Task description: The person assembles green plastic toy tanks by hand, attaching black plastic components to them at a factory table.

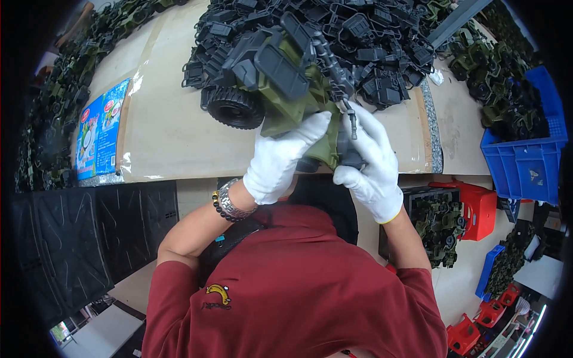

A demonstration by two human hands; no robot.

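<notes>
A toy military vehicle (292, 107), olive green with dark grey panels, is tilted above the near edge of the table. My left hand (277, 155), in a white glove, is closed around its near side, with the thumb along the green body. The gloved right hand (373, 164) grips the other side, fingers and thumb around a dark wheel (349, 150). A big black tyre (234, 108) sticks out at the left of the toy. The dark toy gun (333, 68) runs along its top, its thin barrel pointing toward my right fingers.
Behind the toy lies a heap of dark grey plastic parts (382, 36). Rows of green toy vehicles (65, 89) line the table's left side. A blue crate (525, 161) stands at the right, near a red stool (477, 209). Printed cardboard (101, 131) covers the left front corner.
</notes>
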